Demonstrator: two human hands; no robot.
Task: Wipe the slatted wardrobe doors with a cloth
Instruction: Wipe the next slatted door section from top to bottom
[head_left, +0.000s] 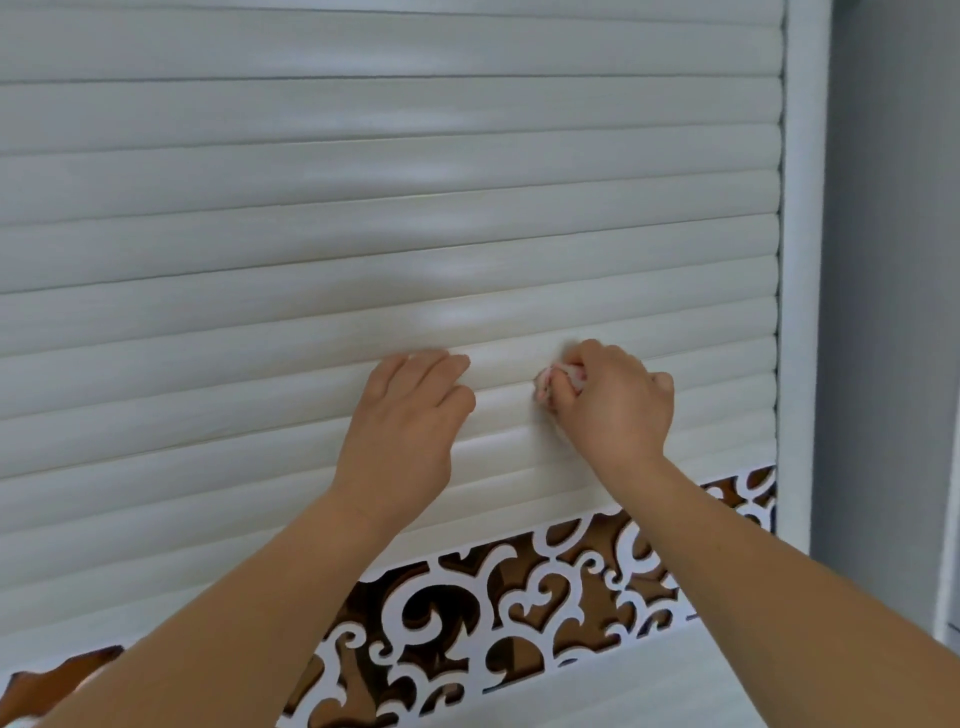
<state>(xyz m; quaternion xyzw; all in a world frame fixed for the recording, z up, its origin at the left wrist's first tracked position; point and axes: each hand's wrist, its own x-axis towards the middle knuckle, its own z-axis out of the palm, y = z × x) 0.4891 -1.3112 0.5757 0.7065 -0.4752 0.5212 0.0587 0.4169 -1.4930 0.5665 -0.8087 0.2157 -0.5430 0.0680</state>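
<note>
- Right hand is bunched tight around a small pinkish-white cloth, pressed on the white slatted wardrobe door.
- Left hand rests there, fingers loosely curled, holding nothing.
- Cloth's so wadded up it'll probably skip the grooves between slats.

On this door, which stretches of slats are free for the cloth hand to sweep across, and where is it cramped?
Free: slats above both hands, up to the top edge, and the run left of the left hand. Narrower: slats between the right hand with the cloth and the door frame. Cramped: the gap between the hands, and above the fretwork band.
</note>
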